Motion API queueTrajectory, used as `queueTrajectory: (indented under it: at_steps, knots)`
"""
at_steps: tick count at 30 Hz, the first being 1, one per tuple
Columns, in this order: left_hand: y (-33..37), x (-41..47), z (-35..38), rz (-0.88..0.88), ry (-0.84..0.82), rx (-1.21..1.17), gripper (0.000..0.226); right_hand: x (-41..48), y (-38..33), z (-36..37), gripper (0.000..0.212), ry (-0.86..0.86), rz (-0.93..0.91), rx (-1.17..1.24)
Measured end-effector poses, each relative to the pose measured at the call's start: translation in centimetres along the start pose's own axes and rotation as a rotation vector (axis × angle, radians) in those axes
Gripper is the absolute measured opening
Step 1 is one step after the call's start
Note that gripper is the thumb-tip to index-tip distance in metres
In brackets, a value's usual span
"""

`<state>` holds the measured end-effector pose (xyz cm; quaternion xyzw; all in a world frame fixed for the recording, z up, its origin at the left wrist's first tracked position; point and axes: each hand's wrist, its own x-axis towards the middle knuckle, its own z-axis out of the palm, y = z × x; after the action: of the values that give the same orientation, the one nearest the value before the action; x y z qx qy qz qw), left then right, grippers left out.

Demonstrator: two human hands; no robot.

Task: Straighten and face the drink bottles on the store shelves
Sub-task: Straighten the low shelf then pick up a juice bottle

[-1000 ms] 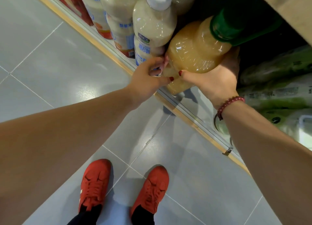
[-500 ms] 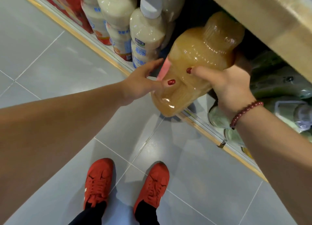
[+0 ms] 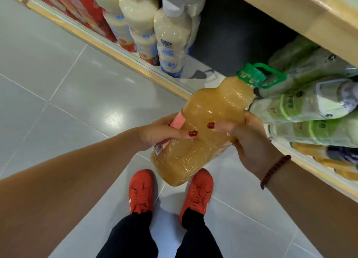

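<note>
Amber bottle (image 3: pixel 203 130) off the shelf (image 3: pixel 147 74), not yet faced.
My left hand (image 3: pixel 160 133) and right hand (image 3: pixel 249 139) both grip it, tilted over the floor; the gap beside the white bottles (image 3: pixel 172 38) is unfilled, and the green bottles (image 3: pixel 310 106) lie on their sides.

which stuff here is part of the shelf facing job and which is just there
Job: amber juice bottle, gripped by left hand and right hand; milky white bottles; green-labelled bottles lying flat.
Just there: red shoes; bead bracelet; tiled floor.
</note>
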<state>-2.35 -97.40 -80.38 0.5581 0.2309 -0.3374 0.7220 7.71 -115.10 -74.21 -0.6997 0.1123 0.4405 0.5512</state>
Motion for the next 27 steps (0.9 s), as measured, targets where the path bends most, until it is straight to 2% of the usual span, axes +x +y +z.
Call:
queueTrajectory:
  at_steps: [6, 11, 13, 18, 25, 27]
  knots:
    - [-0.4, -3.6, 3.4, -0.039, 0.094, -0.148, 0.068, -4.4, -0.3, -0.2, 0.091, -0.005, 0.068, 0.078]
    - [1.8, -8.3, 6.9, -0.067, 0.097, -0.181, 0.063, -10.5, -2.1, -1.2, 0.082, 0.012, 0.064, 0.147]
    - [3.2, -10.5, 8.5, -0.087, 0.081, -0.161, 0.068, -13.7, -2.8, -1.6, 0.086, 0.048, 0.051, 0.184]
    - [7.3, -16.9, 12.8, -0.095, 0.009, -0.064, 0.066, -22.9, -4.3, -2.3, 0.075, 0.135, 0.018, 0.298]
    - [13.1, -25.6, 19.5, -0.087, -0.113, 0.069, 0.056, -36.3, -5.2, -3.4, 0.080, 0.304, -0.066, 0.523]
    - [14.4, -27.4, 21.7, -0.077, -0.169, 0.154, 0.062, -39.7, -5.1, -3.8, 0.084, 0.350, -0.098, 0.561]
